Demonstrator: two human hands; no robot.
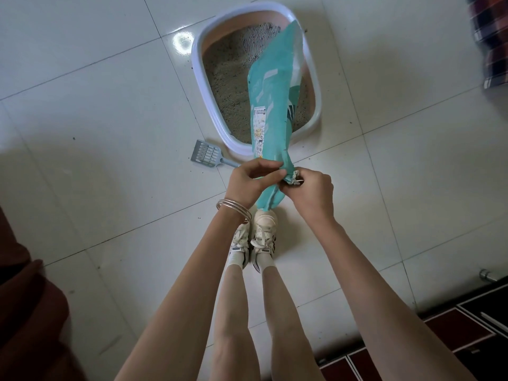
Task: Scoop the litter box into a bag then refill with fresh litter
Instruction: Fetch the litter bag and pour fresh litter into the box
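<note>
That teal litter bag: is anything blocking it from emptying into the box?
Nothing visible. Both hands, left and right, grip the teal bag directly above the litter box; the scoop lies aside on the floor.

One litter box point(316, 86), one teal bag point(270, 111), one scoop point(206, 157), two hands, two shoes, three bangles point(233, 209).
</note>
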